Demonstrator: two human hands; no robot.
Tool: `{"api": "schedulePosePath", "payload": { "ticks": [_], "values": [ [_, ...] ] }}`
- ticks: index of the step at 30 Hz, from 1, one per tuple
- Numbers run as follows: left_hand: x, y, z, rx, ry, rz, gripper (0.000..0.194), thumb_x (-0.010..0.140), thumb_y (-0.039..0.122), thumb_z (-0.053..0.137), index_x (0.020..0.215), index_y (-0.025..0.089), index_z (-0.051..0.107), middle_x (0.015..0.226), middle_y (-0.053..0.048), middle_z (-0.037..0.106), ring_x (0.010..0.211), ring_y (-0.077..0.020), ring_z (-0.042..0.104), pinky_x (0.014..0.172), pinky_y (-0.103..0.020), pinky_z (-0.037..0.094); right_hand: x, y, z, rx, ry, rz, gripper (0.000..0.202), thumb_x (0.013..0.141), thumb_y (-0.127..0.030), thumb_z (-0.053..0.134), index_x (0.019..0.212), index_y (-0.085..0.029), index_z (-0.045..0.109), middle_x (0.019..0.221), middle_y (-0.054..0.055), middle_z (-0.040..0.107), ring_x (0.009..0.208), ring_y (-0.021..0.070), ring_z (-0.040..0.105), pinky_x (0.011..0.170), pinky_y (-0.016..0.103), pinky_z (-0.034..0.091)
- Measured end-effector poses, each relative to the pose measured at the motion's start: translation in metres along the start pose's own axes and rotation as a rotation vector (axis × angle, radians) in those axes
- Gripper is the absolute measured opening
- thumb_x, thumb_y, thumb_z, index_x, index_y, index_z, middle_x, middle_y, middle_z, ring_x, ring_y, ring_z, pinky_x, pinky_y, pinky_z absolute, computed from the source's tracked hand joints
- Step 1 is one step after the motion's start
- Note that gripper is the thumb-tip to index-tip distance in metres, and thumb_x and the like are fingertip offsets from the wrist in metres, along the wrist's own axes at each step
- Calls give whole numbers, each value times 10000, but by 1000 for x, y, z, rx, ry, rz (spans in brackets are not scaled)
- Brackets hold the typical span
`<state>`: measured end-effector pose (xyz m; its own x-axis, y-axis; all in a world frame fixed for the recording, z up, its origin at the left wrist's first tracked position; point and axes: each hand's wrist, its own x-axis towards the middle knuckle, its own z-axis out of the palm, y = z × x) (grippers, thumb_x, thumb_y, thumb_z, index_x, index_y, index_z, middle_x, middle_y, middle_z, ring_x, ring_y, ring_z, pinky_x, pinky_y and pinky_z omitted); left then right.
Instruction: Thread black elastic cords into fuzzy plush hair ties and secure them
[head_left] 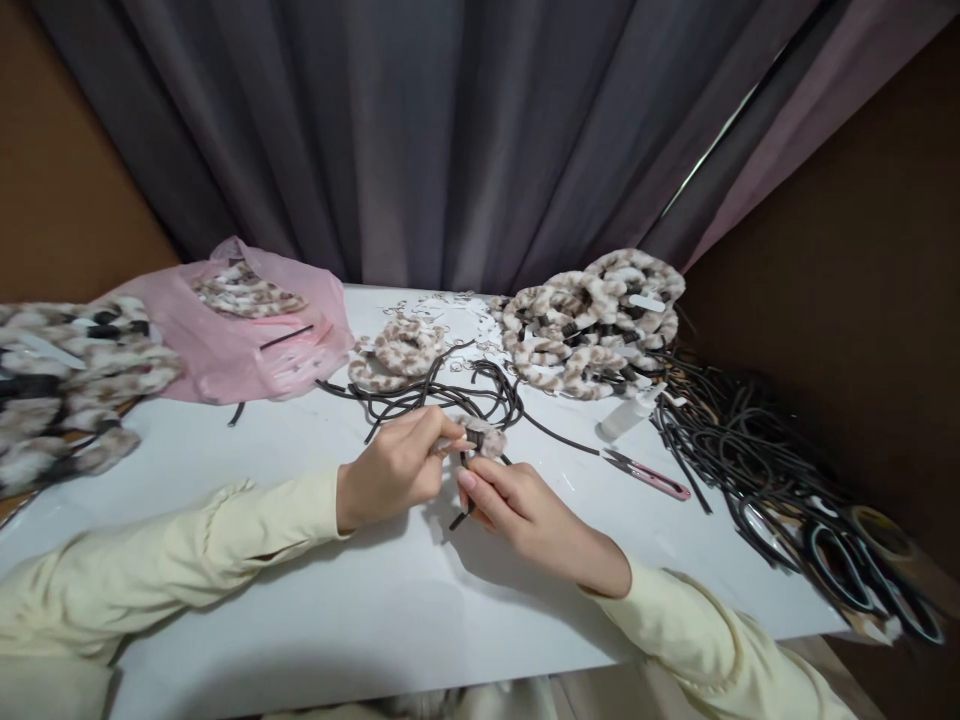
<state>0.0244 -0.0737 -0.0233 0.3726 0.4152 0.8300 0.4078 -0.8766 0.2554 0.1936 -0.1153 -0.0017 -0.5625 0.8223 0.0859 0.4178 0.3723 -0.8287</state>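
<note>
Over the middle of the white table, my left hand (401,458) pinches a small fluffy spotted plush strap (489,440) with a dark band around it. Close beside it, my right hand (525,510) grips a black cord (459,521) between thumb and fingers; one end sticks out below. The cord runs up to the dark band, but my fingers hide how the two join. Just beyond my hands lies a loose tangle of black cords (405,400). Behind these is a spotted plush loop (409,345). To the right rest pink-handled thread snips (652,478).
A pink plastic bag (315,290) holds more spotted plush at the left, beside a plush pile (150,360). Another plush heap (592,310) sits back right, near a small translucent bottle (628,415). Black cords (720,430) and black scissors (840,570) crowd the right edge. Small metal clasps (457,365) are scattered behind.
</note>
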Motion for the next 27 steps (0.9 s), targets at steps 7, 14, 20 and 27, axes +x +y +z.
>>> {"api": "schedulePosePath", "payload": {
  "ticks": [7,14,20,27],
  "values": [
    [4,0,-1,8,-20,53,238,717,-41,426,791,179,477,639,23,520,575,-93,508,556,-185,432,-3,0,-2,-74,-29,-117,261,943,-241,305,688,-197,344,557,-56,397,477,77,364,526,209,287],
    [11,-3,-1,33,-319,-135,182,791,56,394,677,196,422,593,10,477,545,-121,446,539,-226,349,-1,7,4,-364,143,-18,173,941,-245,324,794,-199,403,651,-24,449,494,105,390,497,232,261],
    [10,-1,-1,-137,-475,-233,180,700,24,398,648,194,431,576,14,443,544,-130,410,550,-235,296,-1,18,1,-680,260,-72,186,899,-142,304,848,-184,478,966,72,518,573,118,439,499,244,261],
    [17,19,-12,-266,-463,-430,157,843,184,435,709,183,515,511,64,372,425,-77,293,464,-199,261,9,27,-10,-283,296,-74,229,910,-158,318,702,-195,406,768,10,456,678,127,456,629,232,340]
  ]
}}
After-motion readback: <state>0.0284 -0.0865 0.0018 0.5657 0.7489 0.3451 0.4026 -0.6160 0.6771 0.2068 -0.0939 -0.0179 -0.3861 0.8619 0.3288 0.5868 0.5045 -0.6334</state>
